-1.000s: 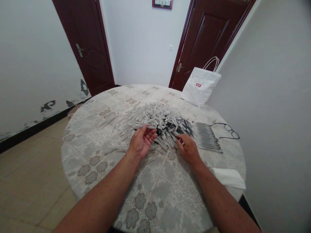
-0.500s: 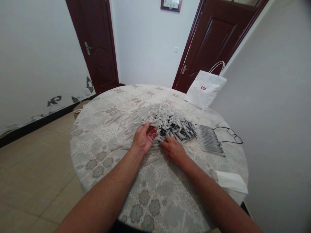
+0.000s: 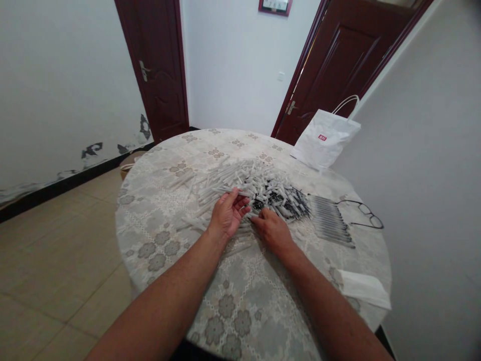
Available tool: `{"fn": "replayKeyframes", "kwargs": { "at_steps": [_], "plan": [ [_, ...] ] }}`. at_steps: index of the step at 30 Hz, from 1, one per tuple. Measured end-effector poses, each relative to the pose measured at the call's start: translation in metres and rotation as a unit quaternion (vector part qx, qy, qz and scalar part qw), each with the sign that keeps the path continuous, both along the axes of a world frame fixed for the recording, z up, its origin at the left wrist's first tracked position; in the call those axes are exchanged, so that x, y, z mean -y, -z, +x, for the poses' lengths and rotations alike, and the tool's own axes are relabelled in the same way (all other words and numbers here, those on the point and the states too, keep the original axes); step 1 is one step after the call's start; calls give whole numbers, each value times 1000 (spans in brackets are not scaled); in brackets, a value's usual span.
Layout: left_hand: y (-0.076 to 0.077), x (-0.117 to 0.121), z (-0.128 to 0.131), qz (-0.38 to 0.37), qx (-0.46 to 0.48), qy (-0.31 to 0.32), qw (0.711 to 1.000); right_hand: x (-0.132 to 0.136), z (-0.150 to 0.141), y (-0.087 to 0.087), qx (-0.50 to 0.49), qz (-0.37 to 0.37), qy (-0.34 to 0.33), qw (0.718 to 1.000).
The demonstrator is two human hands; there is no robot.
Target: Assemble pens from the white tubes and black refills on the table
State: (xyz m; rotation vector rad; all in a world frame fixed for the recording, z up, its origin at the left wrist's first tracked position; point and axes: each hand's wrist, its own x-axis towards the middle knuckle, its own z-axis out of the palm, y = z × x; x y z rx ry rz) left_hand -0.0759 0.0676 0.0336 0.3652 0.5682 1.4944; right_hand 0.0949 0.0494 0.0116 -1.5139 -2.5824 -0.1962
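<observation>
My left hand [image 3: 230,213] is palm up at the front of a loose pile, with a pale pen barrel [image 3: 245,193] pinched between thumb and fingers. Just to its right, my right hand [image 3: 272,228] is closed, fingertips down at the pile's near edge; what they grip, if anything, is too small to make out. Many translucent barrels [image 3: 216,178] lie on the pile's left side. Short whitish pen caps [image 3: 280,193] and thin black pieces are heaped to the right. A neat row of pens [image 3: 332,220] lies beside the heap.
The round table has a flowered cloth [image 3: 227,306]. Black-framed glasses [image 3: 370,215] lie right of the pen row, and a folded white cloth or paper [image 3: 364,288] lies at the right edge. A white carrier bag [image 3: 325,140] stands at the back right, near the wall.
The whole view has shifted slightly, so the scene sits a little further right. Both hands keep nearly the same place at the pile, and the left still pinches the barrel.
</observation>
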Motion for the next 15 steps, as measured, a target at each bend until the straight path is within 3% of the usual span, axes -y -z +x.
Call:
{"fn": "replayKeyframes", "kwargs": {
  "at_steps": [6, 10, 13, 15],
  "plan": [
    [0, 0, 0, -4, -14, 5, 1000, 5, 8, -4, -17, -37, -14, 999],
    [1, 1, 1, -7, -25, 8, 1000, 10, 22, -5, -166, -40, -42, 984],
    [4, 2, 5, 0, -43, 21, 999, 9, 31, -4, -336, -67, 10, 940],
    [6, 4, 9, 4, -62, 33, 998, 6, 34, -3, -447, -117, 54, 885]
  ]
}}
